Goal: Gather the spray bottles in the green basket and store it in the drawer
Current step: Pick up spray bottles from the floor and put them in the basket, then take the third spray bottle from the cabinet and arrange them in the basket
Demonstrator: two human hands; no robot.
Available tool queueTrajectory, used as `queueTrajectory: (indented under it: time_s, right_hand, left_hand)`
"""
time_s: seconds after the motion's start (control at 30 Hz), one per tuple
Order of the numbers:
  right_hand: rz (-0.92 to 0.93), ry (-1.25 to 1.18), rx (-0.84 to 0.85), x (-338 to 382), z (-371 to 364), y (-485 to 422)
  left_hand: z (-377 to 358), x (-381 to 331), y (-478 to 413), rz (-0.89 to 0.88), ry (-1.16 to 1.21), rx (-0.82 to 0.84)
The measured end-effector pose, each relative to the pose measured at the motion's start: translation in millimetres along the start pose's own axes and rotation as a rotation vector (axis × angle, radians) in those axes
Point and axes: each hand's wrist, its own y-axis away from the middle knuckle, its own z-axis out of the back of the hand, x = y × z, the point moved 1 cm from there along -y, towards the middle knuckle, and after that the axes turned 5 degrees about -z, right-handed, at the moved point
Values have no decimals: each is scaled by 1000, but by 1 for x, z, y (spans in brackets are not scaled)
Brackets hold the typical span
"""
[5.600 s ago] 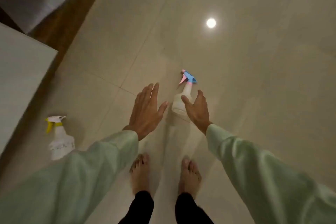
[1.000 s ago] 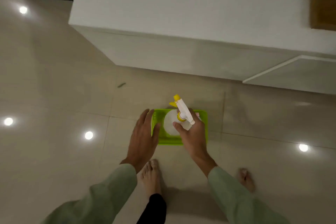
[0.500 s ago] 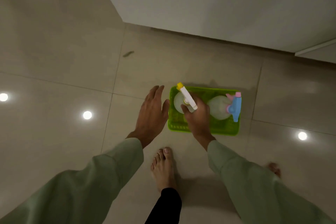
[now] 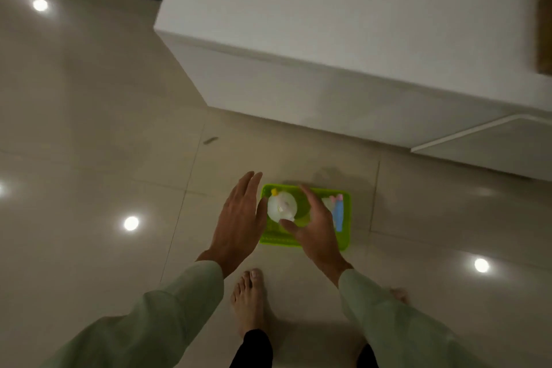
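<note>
Glossy beige floor tiles (image 4: 89,116) are seen from above, dotted with round reflections of ceiling lights, and a large white cabinet (image 4: 343,39) is shown along the upper right, with a white panel jutting out at its lower right edge. Toward the lower middle, the left hand (image 4: 239,221) is held flat with its fingers spread and empty, hovering just beside the left rim of the green basket (image 4: 276,240), which is set on the floor a short way in front of the cabinet. Within the basket's left end, a white spray bottle with a yellow-tipped trigger (image 4: 282,206) is seen from above; whether it is fully settled cannot be told through the blur. The right hand (image 4: 315,227) is spread open over the middle of the basket, thumb close to the white bottle's base, with nothing pinched. At the basket's right end, a second spray bottle with a blue and pink head (image 4: 337,212) is partly hidden behind that hand. Pale green sleeves (image 4: 397,326) are visible on both arms, and a bare foot (image 4: 249,299) is planted on the floor between them.
</note>
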Motion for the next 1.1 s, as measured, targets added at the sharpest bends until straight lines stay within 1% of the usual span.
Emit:
queueTrajectory:
  time_s: [0.13,0.27,0.43,0.6,0.77,0.93,1.0,1.1]
  right_hand:
    - [112,33,-78,79,57,21]
    - [218,-12,-178,167,104,24]
    - [279,-103,-301,264,147,12]
    - [302,-112,-322,319,173,-36]
    - [299,-76,-353,349,202,-122]
    - [262,-12,-307,370,231,-200]
    - [214,31,-243,375,237,-229]
    - [80,91,-92,383,237,-269]
  left_hand:
    - [50,-65,0,-55,34,-53]
    - [111,-122,-13,-135,32,-114]
    - [191,-163,-46,-238,-9,-204]
    - [238,-181,-94,-273,-61,-238]
    - [248,-190,-156,-220,-87,-253]
    - [244,-199,-216,-160,-94,-268]
    - [241,-202,-236,-114,-81,-278]
    - [238,-207,-263,-55,-80,-292]
